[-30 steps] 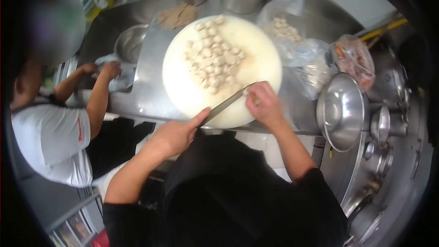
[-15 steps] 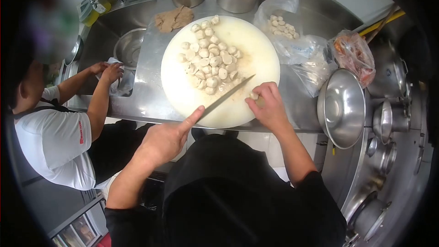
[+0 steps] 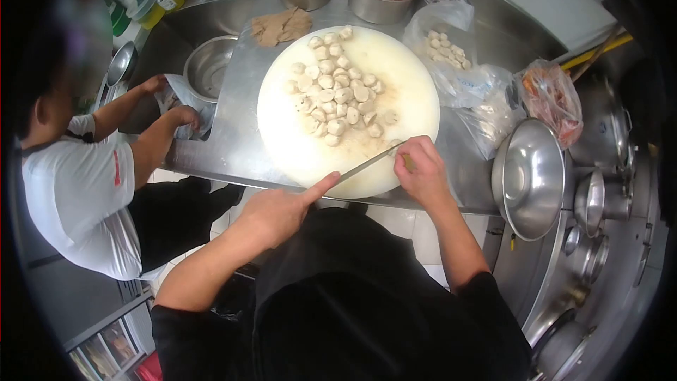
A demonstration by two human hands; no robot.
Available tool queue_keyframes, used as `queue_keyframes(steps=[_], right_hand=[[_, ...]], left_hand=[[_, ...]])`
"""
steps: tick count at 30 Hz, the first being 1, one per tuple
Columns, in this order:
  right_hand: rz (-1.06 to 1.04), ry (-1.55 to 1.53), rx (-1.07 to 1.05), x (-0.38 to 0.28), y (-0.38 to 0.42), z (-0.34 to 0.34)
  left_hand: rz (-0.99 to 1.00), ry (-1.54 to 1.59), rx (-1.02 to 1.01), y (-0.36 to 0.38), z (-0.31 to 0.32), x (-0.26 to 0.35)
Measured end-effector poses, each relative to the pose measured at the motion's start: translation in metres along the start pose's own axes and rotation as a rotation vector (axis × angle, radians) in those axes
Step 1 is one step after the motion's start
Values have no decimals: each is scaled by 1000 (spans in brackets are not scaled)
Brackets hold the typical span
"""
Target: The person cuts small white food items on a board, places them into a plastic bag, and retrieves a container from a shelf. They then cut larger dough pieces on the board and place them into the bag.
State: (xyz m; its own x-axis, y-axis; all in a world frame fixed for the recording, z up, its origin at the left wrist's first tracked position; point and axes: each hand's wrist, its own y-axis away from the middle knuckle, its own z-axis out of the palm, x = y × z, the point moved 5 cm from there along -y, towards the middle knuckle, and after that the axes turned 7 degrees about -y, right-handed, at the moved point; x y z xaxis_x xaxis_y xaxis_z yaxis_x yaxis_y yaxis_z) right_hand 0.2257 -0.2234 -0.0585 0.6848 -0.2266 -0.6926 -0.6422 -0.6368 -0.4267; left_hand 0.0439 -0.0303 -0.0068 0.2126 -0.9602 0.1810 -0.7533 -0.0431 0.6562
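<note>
In my left hand is a knife, my index finger stretched along its spine. Its blade slants over the front of a round white cutting board, with the tip close to the fingers of my right hand. That hand is closed at the board's right front edge, pinching a pale meatball that is mostly hidden by blade and fingers. Behind the blade, a heap of pale meatballs, some of them cut, covers the middle of the board.
A co-worker stands at the sink on the left, handling a bag. Behind the board are tubs of meat and a brown cloth. Bagged meatballs and a large steel bowl are to the right.
The knife has swung right and down, its tip now at my right hand. My right fingers have curled in closer around the meatball. The co-worker's hands have shifted with the bag.
</note>
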Motion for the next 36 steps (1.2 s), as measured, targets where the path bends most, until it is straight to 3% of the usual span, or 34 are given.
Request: queue_keyframes(steps=[3,9,12,16,19,23,25,28,31,36], right_hand=[[17,59,-72,-3,-1,0],[58,116,-209,-2,-9,-2],[-8,184,-168,9,-8,6],[45,273,-236,-2,-19,32],[17,164,-209,-5,-35,64],[-40,321,-230,-24,-62,99],[-5,422,-238,-34,-70,109],[-78,474,-73,-33,-71,111],[-69,432,12,-25,-72,110],[-84,273,127,-13,-74,99]], left_hand=[[29,8,75,-2,2,-4],[-9,-65,-12,33,-12,-18],[77,89,217,61,10,-47],[-181,587,104,98,30,-85],[-302,1027,55,105,68,-104],[-248,1173,-51,71,73,-98],[-186,1145,-71,43,66,-92],[-51,1117,-104,-1,63,-80],[15,1072,6,-17,50,-68],[16,967,-64,-24,36,-54]])
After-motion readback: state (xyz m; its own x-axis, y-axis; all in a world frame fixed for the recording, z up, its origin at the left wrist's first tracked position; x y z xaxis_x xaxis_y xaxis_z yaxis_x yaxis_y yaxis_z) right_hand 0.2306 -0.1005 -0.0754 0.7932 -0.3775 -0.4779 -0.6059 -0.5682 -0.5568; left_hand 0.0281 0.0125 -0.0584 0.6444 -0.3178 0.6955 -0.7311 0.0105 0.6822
